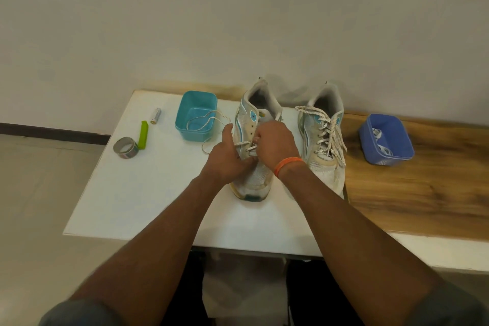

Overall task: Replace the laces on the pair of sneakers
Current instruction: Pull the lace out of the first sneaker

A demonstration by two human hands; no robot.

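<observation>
Two worn white sneakers with teal accents stand on the table, toes toward me. The left sneaker (252,124) has its speckled old lace (206,119) mostly pulled out, trailing into a teal tub (196,115). My left hand (225,159) grips the side of that shoe near the lowest eyelets. My right hand (275,144), with an orange wristband, pinches the lace at the lower eyelets. The right sneaker (324,137) is still fully laced with its speckled lace. A blue tub (386,139) at the right holds white laces (381,140).
On the white table top (137,193) at the left lie a roll of tape (125,147), a green clip (143,135) and a battery (155,115). The right part of the surface is wood (423,193). A wall rises right behind the shoes.
</observation>
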